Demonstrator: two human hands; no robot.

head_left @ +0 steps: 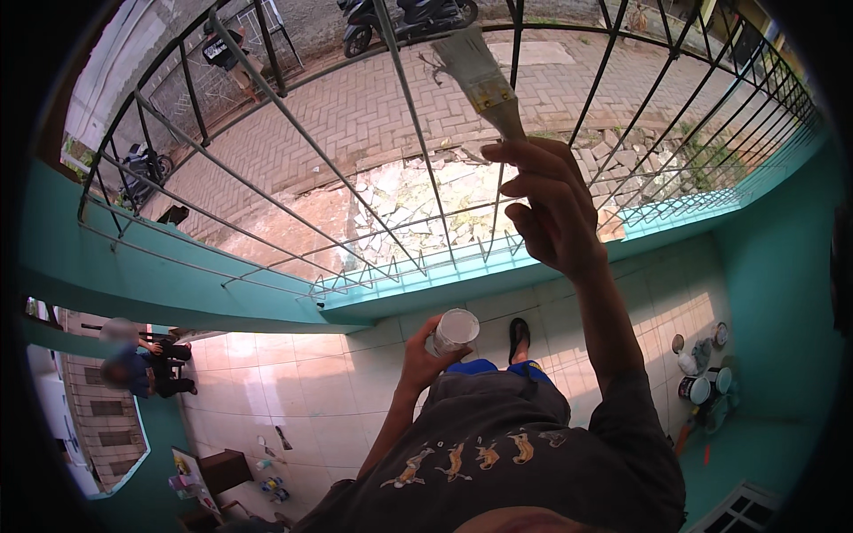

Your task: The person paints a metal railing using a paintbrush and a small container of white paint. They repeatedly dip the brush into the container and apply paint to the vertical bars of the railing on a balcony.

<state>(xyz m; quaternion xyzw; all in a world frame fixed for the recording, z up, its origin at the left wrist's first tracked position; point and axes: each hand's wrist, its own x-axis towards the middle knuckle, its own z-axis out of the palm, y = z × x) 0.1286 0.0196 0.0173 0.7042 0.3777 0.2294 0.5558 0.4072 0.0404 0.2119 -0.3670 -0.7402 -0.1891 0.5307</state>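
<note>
Item one: paintbrush (480,75), wide and flat, pale-handled. My right hand (555,200) grips it by the handle, arm raised, bristles pointing up and away, in front of the metal grille (406,89); whether it touches a bar I cannot tell.

Item two: small pot (458,330), white round top. My left hand (425,357) is curled around its side, holding it low above the tiled floor (302,382); whether the white is lid or contents I cannot tell.

Fixture: teal ledge (426,296), beneath the grille, along the floor's far edge.

Right edge of floor: cluster of tubs (695,388), beside the teal wall (773,338).

Toward left edge of floor: slim dark tool (283,437), lying flat.

Beyond grille: motorbike (413,18) on paving (329,115).
</note>
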